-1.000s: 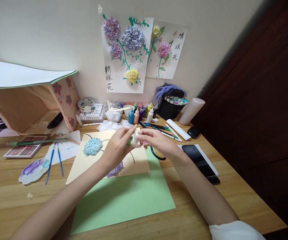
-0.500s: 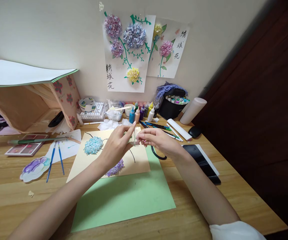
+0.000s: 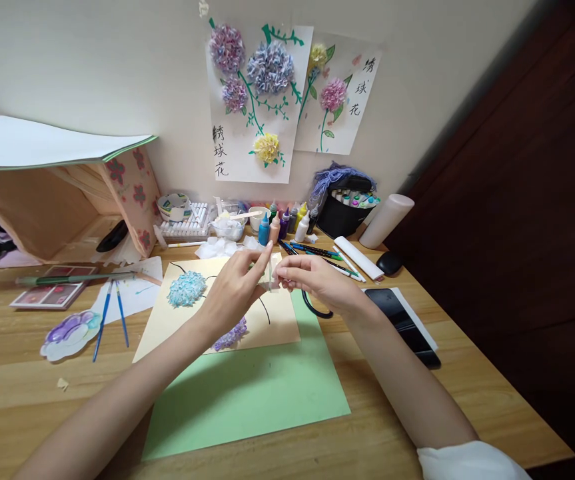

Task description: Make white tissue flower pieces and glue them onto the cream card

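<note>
Over the cream sheet point(image 3: 280, 328), my left hand point(image 3: 233, 285) and my right hand point(image 3: 314, 283) meet around a small see-through strip point(image 3: 273, 277), which looks like clear tape or film. My left index finger points up along its edge, and the other left fingers are mostly hidden. Right thumb and fingertips pinch the strip's right side. A blue paper-petal flower point(image 3: 187, 289) sits on the cream sheet, left of my left hand. Partly behind my left wrist shows a purple flower point(image 3: 230, 335). Thin dark curved lines run across the sheet, which lies on green paper point(image 3: 257, 400).
Several paint bottles point(image 3: 284, 223), a marker bag point(image 3: 344, 207) and scattered pens point(image 3: 317, 250) line the back. At right lie a phone point(image 3: 402, 327) and a mouse point(image 3: 390, 264). Brushes point(image 3: 122, 317) and a palette point(image 3: 70, 337) rest at left, by a fabric-sided box point(image 3: 130, 207).
Both hands hold nearly the same pose around the see-through strip. The whole view has shifted very slightly.
</note>
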### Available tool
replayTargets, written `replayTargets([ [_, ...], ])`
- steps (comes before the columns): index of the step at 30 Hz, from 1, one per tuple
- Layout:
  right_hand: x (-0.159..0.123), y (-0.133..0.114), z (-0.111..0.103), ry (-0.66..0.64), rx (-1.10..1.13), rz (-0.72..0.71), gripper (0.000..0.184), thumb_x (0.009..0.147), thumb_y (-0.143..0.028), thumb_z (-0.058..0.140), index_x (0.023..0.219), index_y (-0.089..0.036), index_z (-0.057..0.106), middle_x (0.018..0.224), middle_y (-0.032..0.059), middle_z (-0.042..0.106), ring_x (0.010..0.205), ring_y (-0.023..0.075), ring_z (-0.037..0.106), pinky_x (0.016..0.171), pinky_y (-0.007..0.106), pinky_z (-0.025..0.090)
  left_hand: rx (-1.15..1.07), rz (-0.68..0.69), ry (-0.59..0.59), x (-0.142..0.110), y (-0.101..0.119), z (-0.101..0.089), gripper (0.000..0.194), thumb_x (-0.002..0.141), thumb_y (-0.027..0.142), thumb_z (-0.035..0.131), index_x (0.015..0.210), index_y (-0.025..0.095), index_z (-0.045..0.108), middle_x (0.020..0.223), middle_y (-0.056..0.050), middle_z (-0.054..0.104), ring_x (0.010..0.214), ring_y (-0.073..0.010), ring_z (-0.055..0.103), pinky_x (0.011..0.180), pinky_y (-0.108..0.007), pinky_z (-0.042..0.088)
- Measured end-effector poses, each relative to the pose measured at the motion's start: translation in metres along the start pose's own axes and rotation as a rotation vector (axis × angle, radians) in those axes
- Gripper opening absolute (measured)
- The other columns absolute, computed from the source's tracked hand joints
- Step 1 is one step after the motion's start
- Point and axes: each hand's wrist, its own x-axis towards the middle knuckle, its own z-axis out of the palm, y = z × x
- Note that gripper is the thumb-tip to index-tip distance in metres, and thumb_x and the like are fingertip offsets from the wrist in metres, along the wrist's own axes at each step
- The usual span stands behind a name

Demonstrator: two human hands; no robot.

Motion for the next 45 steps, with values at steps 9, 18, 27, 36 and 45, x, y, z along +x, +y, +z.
replayTargets([
  [9, -0.001, -0.005, 0.007, 0.053, -0.123, -0.003, 0.021, 0.072, -0.035, 0.065, 0.07, -0.016, 0.057, 0.067, -0.002, 0.055, 0.062, 0.0099, 0.05, 0.061, 0.024, 0.042, 0.095, 0.059, -0.064, 0.0, 0.002, 0.0, 0.06, 0.089, 0.014, 0.042, 0.143, 0.018, 0.016, 0.103, -0.013, 0.055, 0.09, -0.0234, 0.054, 0.076, -0.037, 0.046],
  [18, -0.002, -0.005, 0.015, 0.236, -0.183, -0.13, 0.02, 0.075, -0.034, 0.062, 0.07, -0.017, 0.053, 0.068, -0.0007, 0.055, 0.063, 0.0113, 0.052, 0.058, 0.025, 0.044, -0.211, -0.3, -0.101, 0.005, 0.022, -0.019, 0.034, 0.082, 0.048, 0.054, 0.097, 0.018, 0.047, 0.096, -0.008, 0.051, 0.09, -0.0221, 0.048, 0.077, -0.038, 0.042],
  [27, -0.014, -0.011, 0.033, 0.148, -0.372, -0.177, 0.011, 0.08, -0.025, 0.054, 0.071, -0.018, 0.053, 0.071, 0.0004, 0.056, 0.067, 0.0126, 0.053, 0.062, 0.025, 0.043, -0.192, -0.246, -0.258, 0.009, 0.017, -0.028, 0.024, 0.085, 0.02, 0.038, 0.062, 0.019, 0.043, 0.062, 0.0, 0.048, 0.06, -0.0136, 0.041, 0.056, -0.026, 0.031],
  [36, -0.013, 0.005, 0.034, 0.442, -0.684, -0.196, 0.019, 0.07, -0.02, 0.056, 0.058, -0.021, 0.041, 0.057, -0.0018, 0.05, 0.054, 0.0124, 0.046, 0.051, 0.026, 0.034, 0.085, -0.268, -0.183, 0.006, 0.015, -0.026, 0.022, 0.071, 0.016, 0.046, 0.05, 0.019, 0.043, 0.047, 0.0, 0.045, 0.05, -0.0136, 0.041, 0.051, -0.027, 0.029],
  [45, -0.009, -0.009, 0.01, 0.091, -0.183, -0.089, 0.013, 0.07, -0.015, 0.054, 0.064, -0.019, 0.044, 0.059, -0.0029, 0.057, 0.057, 0.0121, 0.057, 0.055, 0.024, 0.045, -0.453, -0.156, -0.266, 0.005, 0.004, -0.019, 0.074, 0.072, 0.042, 0.069, 0.131, 0.021, 0.03, 0.131, -0.013, 0.046, 0.119, -0.0256, 0.045, 0.096, -0.04, 0.041],
])
